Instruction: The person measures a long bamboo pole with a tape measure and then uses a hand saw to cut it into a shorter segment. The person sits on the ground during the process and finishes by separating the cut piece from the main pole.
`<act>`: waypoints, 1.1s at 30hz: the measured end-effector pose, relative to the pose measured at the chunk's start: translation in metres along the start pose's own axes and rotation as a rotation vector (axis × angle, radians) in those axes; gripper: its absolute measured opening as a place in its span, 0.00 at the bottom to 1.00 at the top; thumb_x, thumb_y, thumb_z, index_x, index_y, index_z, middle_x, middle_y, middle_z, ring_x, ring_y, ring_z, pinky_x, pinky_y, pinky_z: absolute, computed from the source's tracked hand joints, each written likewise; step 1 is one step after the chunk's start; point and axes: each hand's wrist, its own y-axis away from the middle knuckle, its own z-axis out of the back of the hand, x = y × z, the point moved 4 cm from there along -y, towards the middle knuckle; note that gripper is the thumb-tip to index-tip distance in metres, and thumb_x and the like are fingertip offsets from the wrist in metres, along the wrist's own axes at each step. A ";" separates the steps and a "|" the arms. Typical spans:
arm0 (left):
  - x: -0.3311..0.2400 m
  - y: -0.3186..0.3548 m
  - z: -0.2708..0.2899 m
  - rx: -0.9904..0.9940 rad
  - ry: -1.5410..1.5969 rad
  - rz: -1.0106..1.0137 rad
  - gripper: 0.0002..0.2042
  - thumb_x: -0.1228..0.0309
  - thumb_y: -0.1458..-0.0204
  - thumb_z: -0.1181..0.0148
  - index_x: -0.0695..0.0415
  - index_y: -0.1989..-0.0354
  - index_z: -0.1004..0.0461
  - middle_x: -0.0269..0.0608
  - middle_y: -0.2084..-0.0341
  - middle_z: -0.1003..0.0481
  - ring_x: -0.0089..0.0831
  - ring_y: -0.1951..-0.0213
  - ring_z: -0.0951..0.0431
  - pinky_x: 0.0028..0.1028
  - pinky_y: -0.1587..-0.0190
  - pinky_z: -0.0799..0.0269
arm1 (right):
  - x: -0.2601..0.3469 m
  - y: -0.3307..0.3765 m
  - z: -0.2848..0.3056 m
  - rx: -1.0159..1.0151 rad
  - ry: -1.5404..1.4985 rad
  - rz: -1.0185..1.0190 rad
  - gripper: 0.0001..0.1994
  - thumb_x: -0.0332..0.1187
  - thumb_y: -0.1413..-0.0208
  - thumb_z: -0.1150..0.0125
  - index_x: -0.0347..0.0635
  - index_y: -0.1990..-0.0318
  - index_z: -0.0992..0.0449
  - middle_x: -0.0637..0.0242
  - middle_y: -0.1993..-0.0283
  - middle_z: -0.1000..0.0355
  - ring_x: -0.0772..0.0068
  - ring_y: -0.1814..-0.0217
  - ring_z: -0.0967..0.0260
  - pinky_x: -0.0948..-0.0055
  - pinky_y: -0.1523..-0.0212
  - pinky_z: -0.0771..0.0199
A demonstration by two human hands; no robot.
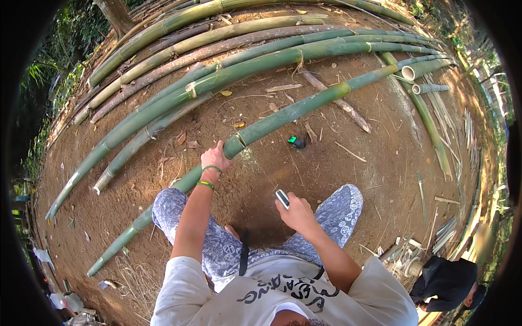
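Note:
A long green bamboo pole [293,112] slants from the lower left to the upper right, passing over my left leg. My left hand [216,158] is closed around it, just beside a ringed joint. In front of my body, my right hand [298,212] grips the white and dark handle of a saw [282,199]. The blade appears edge-on, as a thin faint line running up toward the pole near the joint. Pale dust [249,157] lies on the ground below that spot. Whether the blade touches the pole, I cannot tell.
More bamboo poles [244,66] lie in rows at the far side. A small green-and-black object [297,142] rests on the soil beyond the saw. Cut bamboo tubes [427,68] and split strips lie at right. A person in black [443,282] is at the lower right.

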 end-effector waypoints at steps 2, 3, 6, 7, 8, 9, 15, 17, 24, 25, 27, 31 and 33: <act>0.002 -0.001 -0.007 -0.033 0.002 -0.004 0.36 0.51 0.60 0.24 0.45 0.41 0.31 0.50 0.60 0.16 0.51 0.55 0.15 0.46 0.53 0.19 | 0.000 -0.022 -0.014 -0.011 -0.011 0.017 0.22 0.49 0.37 0.39 0.32 0.57 0.23 0.34 0.66 0.22 0.27 0.58 0.23 0.38 0.55 0.23; 0.004 -0.001 -0.007 -0.059 0.010 -0.013 0.34 0.53 0.59 0.24 0.46 0.42 0.31 0.50 0.60 0.16 0.51 0.55 0.15 0.47 0.54 0.19 | 0.003 -0.038 -0.022 -0.019 -0.017 0.021 0.22 0.48 0.37 0.39 0.32 0.57 0.23 0.35 0.65 0.22 0.27 0.57 0.23 0.39 0.54 0.22; -0.018 0.002 -0.011 -0.076 0.026 -0.022 0.30 0.58 0.58 0.26 0.48 0.45 0.30 0.49 0.60 0.16 0.51 0.56 0.15 0.47 0.54 0.19 | 0.022 -0.102 -0.029 0.016 -0.057 -0.075 0.21 0.48 0.38 0.38 0.33 0.56 0.20 0.36 0.59 0.21 0.30 0.52 0.23 0.41 0.49 0.23; -0.022 0.004 -0.013 -0.078 0.026 -0.023 0.30 0.58 0.58 0.26 0.47 0.45 0.30 0.49 0.60 0.16 0.51 0.56 0.15 0.47 0.54 0.19 | 0.027 -0.117 -0.032 0.023 -0.059 -0.064 0.22 0.48 0.38 0.38 0.33 0.55 0.20 0.36 0.59 0.21 0.31 0.52 0.23 0.42 0.49 0.23; -0.026 0.001 -0.010 -0.087 0.025 -0.029 0.30 0.58 0.58 0.26 0.47 0.45 0.30 0.49 0.60 0.16 0.51 0.56 0.15 0.47 0.54 0.19 | 0.027 -0.127 -0.037 -0.024 -0.050 -0.060 0.21 0.47 0.38 0.38 0.33 0.56 0.20 0.36 0.59 0.21 0.31 0.53 0.22 0.42 0.50 0.21; -0.020 0.001 -0.009 -0.082 0.017 -0.029 0.29 0.59 0.58 0.26 0.47 0.46 0.30 0.49 0.60 0.16 0.52 0.56 0.15 0.48 0.54 0.19 | 0.034 -0.129 -0.037 -0.005 -0.040 -0.052 0.21 0.47 0.38 0.38 0.33 0.56 0.19 0.36 0.59 0.21 0.31 0.54 0.22 0.42 0.51 0.21; -0.006 0.009 -0.007 -0.138 0.050 -0.021 0.25 0.61 0.56 0.28 0.48 0.49 0.29 0.49 0.59 0.17 0.52 0.57 0.15 0.49 0.54 0.19 | 0.020 -0.035 0.003 0.062 -0.004 -0.053 0.18 0.42 0.38 0.38 0.30 0.60 0.21 0.37 0.63 0.21 0.33 0.57 0.20 0.40 0.53 0.21; -0.008 0.009 -0.010 -0.158 0.072 -0.015 0.24 0.62 0.55 0.29 0.48 0.49 0.29 0.49 0.59 0.17 0.52 0.57 0.15 0.49 0.55 0.19 | 0.012 -0.015 0.011 0.045 0.033 -0.054 0.18 0.43 0.38 0.39 0.30 0.60 0.21 0.37 0.65 0.21 0.32 0.58 0.21 0.40 0.55 0.21; -0.022 0.009 -0.012 -0.176 0.071 -0.062 0.23 0.63 0.53 0.30 0.48 0.48 0.29 0.48 0.59 0.18 0.51 0.57 0.15 0.48 0.55 0.19 | 0.044 -0.149 -0.046 -0.003 0.006 -0.039 0.17 0.42 0.39 0.38 0.32 0.62 0.18 0.37 0.61 0.20 0.33 0.54 0.21 0.42 0.50 0.21; -0.014 0.005 -0.011 -0.123 0.077 -0.024 0.26 0.62 0.56 0.29 0.45 0.45 0.28 0.48 0.58 0.17 0.53 0.55 0.15 0.49 0.53 0.20 | 0.054 -0.154 -0.044 0.027 -0.007 -0.055 0.18 0.43 0.39 0.38 0.33 0.61 0.17 0.38 0.60 0.20 0.34 0.53 0.21 0.43 0.49 0.21; -0.001 0.007 -0.015 -0.165 0.076 -0.020 0.25 0.62 0.55 0.29 0.46 0.47 0.28 0.48 0.58 0.17 0.53 0.56 0.15 0.49 0.54 0.20 | 0.053 -0.144 -0.040 0.077 -0.021 -0.045 0.19 0.45 0.39 0.39 0.34 0.60 0.17 0.39 0.59 0.20 0.35 0.53 0.21 0.44 0.49 0.21; -0.003 0.011 -0.014 -0.179 0.100 -0.030 0.24 0.62 0.56 0.29 0.48 0.48 0.29 0.47 0.60 0.18 0.53 0.56 0.16 0.50 0.55 0.20 | 0.009 -0.061 -0.011 0.037 0.044 0.034 0.19 0.44 0.38 0.39 0.30 0.62 0.19 0.37 0.63 0.20 0.31 0.56 0.22 0.41 0.51 0.22; -0.004 0.015 -0.014 -0.183 0.102 -0.032 0.25 0.61 0.55 0.30 0.48 0.47 0.29 0.48 0.59 0.18 0.54 0.56 0.16 0.50 0.55 0.20 | 0.015 -0.045 -0.010 0.059 0.061 0.000 0.19 0.43 0.38 0.39 0.31 0.62 0.19 0.36 0.63 0.21 0.31 0.56 0.22 0.40 0.51 0.23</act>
